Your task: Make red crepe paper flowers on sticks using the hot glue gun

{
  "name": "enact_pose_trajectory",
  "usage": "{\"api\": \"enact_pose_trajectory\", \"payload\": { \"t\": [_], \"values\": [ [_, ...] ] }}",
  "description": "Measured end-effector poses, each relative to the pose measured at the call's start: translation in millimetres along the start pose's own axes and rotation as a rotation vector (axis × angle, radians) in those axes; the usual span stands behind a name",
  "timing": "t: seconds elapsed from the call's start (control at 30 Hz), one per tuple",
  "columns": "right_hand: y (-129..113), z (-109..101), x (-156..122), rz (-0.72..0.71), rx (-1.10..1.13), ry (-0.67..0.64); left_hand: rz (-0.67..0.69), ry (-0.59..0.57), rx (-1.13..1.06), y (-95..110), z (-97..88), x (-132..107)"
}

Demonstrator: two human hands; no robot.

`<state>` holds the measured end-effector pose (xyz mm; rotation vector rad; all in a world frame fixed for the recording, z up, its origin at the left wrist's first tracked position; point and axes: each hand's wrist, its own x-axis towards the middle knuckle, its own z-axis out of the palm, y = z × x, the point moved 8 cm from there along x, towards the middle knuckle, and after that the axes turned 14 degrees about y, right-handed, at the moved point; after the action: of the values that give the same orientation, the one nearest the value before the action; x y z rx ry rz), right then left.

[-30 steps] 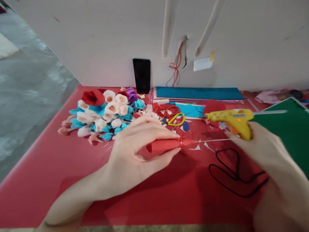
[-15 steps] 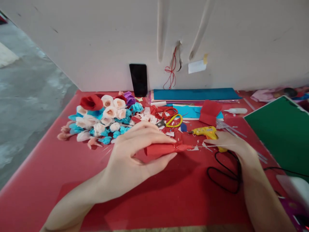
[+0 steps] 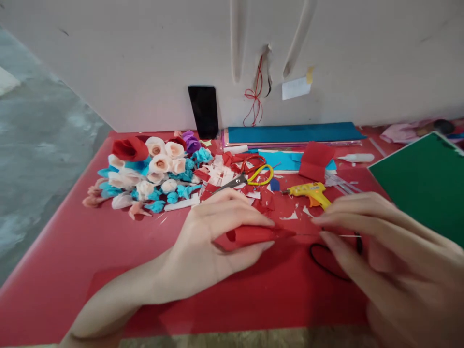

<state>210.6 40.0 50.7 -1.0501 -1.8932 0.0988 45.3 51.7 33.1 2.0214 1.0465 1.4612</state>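
My left hand is closed round a red paper flower, which lies sideways between thumb and fingers. A thin stem runs out of the flower to the right. My right hand pinches that stem between thumb and fingertips. Just beyond the right fingers, a yellow glue gun rests on the table, its black cord partly hidden by the hand. Scissors with red and yellow handles lie behind the left hand among red and white paper scraps.
Several finished paper flowers are heaped at the left. A phone leans on the wall. Blue paper, a white glue bottle, clear sticks and a green board sit farther back on the red table.
My right hand has let go of the glue gun, now lying on the table, and has come nearer to pinch the flower's stem. The left hand still holds the flower, slightly lower in view.
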Motion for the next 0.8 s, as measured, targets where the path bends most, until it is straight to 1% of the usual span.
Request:
{"api": "enact_pose_trajectory", "payload": {
  "t": [0.07, 0.13, 0.27, 0.47, 0.8],
  "values": [
    [-8.8, 10.8, 3.7, 0.034, 0.069, 0.036, -0.003, -0.023, 0.004, 0.0, 3.5, 0.1],
    [-5.8, 17.3, 6.2, 0.074, 0.092, 0.038, 0.005, -0.040, 0.008, 0.7, 5.9, 0.5],
    [0.7, 26.6, 6.3, 0.111, 0.145, -0.062, 0.015, -0.064, 0.021, 2.0, 8.4, 1.2],
    [-4.1, 32.6, 7.1, 0.112, 0.256, -0.136, 0.044, -0.062, 0.026, 4.8, 8.1, 1.9],
    [-6.4, 32.1, 4.7, 0.055, 0.217, -0.132, 0.049, -0.067, 0.048, 5.7, 9.3, 0.3]
  ]
}}
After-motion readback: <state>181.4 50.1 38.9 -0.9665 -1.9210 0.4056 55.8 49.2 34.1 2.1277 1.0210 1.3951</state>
